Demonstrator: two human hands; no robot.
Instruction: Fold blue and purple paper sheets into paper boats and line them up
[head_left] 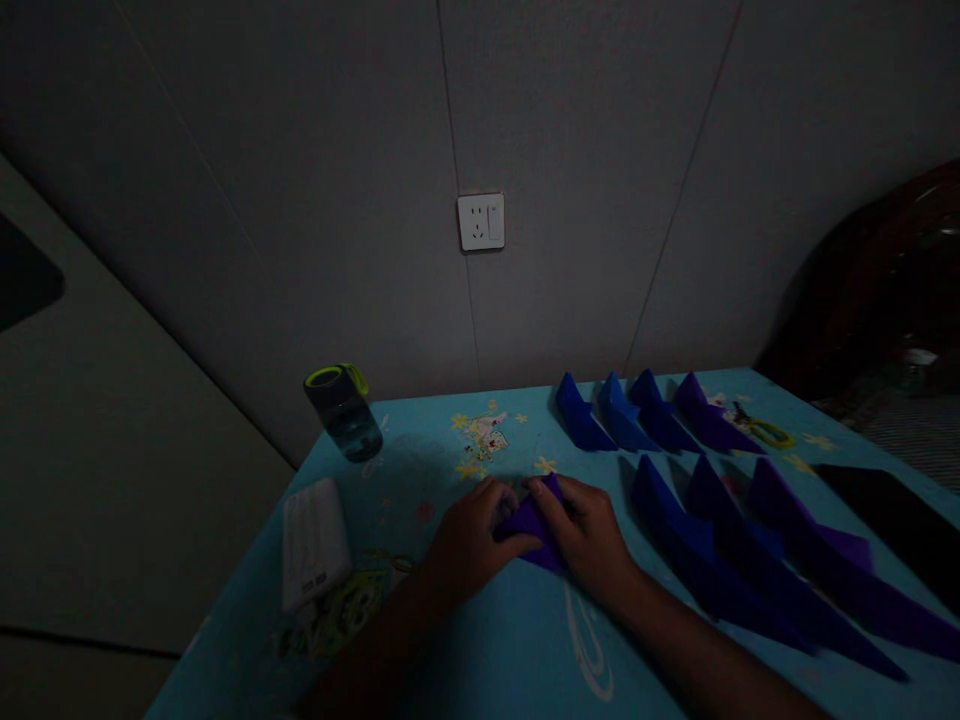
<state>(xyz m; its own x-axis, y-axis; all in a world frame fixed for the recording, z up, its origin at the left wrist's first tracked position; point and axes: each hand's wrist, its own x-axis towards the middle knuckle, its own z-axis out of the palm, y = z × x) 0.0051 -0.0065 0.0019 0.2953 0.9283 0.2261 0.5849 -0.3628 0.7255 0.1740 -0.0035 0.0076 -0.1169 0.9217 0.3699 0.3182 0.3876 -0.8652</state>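
Both my hands meet near the middle of the table around a small piece of folded purple paper point(534, 525). My left hand point(476, 530) grips its left side, thumb stretched across the front and fingers curled behind. My right hand point(589, 525) pinches the upper right part, its thumb close to the paper's peak. The lower edge of the paper shows between the two hands, while part of it is hidden by the fingers. To the right of my right hand lies a dark blue paper boat point(686, 540), the nearest of several folded boats.
Behind stands a row of blue and purple paper boats point(619, 415). Scissors point(769, 432) and a black flat object point(892, 520) lie at the right. On the left are a water bottle point(345, 415) and a white box-like pack point(315, 540). A wall socket point(481, 222) sits above the table point(420, 480).
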